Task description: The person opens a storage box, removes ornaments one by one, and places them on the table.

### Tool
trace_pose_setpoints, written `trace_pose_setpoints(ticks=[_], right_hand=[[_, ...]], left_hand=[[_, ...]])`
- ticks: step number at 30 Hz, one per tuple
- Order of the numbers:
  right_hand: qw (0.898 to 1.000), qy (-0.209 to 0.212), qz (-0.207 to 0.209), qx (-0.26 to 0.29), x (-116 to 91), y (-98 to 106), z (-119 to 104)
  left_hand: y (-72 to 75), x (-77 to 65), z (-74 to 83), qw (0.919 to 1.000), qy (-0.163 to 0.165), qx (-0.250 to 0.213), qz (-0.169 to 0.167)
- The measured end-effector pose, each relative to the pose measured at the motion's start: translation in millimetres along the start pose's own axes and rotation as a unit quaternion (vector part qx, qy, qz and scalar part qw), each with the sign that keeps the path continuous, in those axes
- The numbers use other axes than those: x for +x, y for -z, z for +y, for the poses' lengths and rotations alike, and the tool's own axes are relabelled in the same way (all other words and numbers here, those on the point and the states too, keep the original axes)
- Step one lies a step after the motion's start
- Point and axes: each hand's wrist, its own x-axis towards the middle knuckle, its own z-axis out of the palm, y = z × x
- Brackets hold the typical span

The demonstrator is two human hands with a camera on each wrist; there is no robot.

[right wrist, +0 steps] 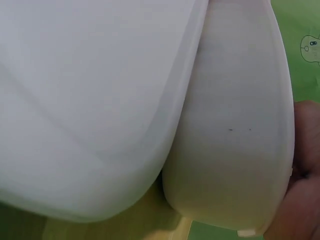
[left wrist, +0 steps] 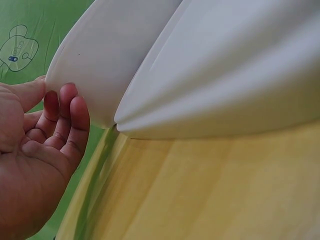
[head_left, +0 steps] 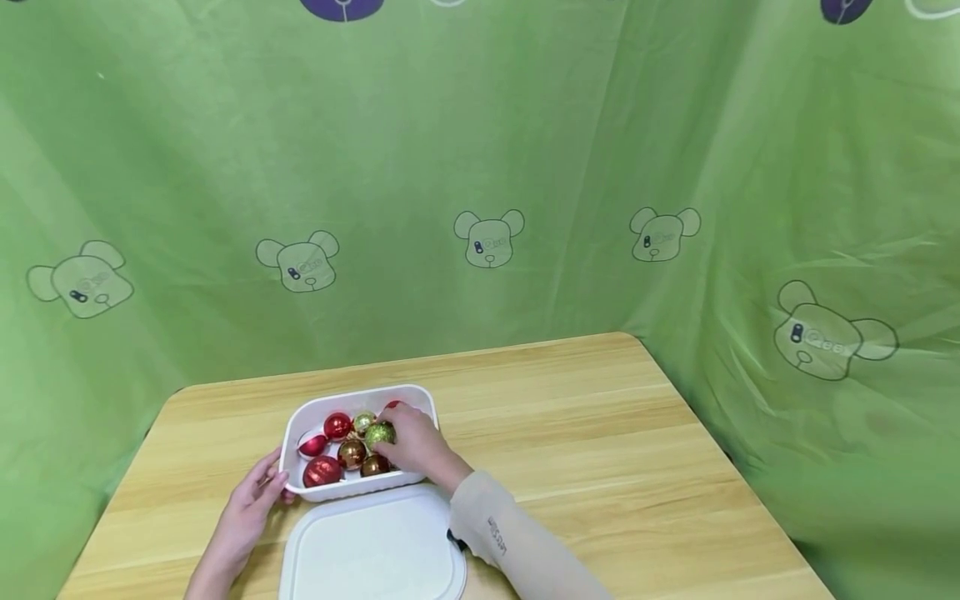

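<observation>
In the head view a white plastic box (head_left: 360, 487) holds several shiny Christmas balls, among them a red ball (head_left: 337, 426), a striped red ball (head_left: 322, 472) and a brown ball (head_left: 351, 454). My right hand (head_left: 416, 442) reaches over the box's right side, its fingers and thumb round a glittery green ball (head_left: 380, 434). At the front left corner my left hand (head_left: 251, 500) grips the rim. The left wrist view shows the left thumb at the edge and curled fingers by the outer wall (left wrist: 95, 65). From the right wrist, the box wall (right wrist: 230, 125) hides the ball.
A white lid (head_left: 375, 546) lies flat on the wooden table (head_left: 585, 467), just in front of the box and partly under the right sleeve (head_left: 517, 533). Green cloth (head_left: 405, 150) printed with bear heads hangs behind and along the sides of the table.
</observation>
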Motion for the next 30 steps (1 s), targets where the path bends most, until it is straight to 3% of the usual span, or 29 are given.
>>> trace_pose_setpoints(ticks=[6, 12, 21, 30], right_hand=[[0.998, 0.023, 0.017, 0.058, -5, 9, 4], [0.995, 0.033, 0.032, 0.089, -7, 30, 12], [0.991, 0.015, 0.043, 0.124, -10, 59, 26], [0.985, -0.024, 0.071, 0.152, -6, 72, 62]], left_hand=[[-1.3, -0.2, -2.0, 0.9999, 0.011, -0.002, -0.004], [-4.7, 0.3, 0.2, 0.9998, 0.020, -0.004, -0.002], [-0.2, -4.3, 2.3, 0.9997, 0.023, 0.008, 0.001], [-0.3, -1.7, 0.6, 0.9998, 0.016, 0.010, -0.002]])
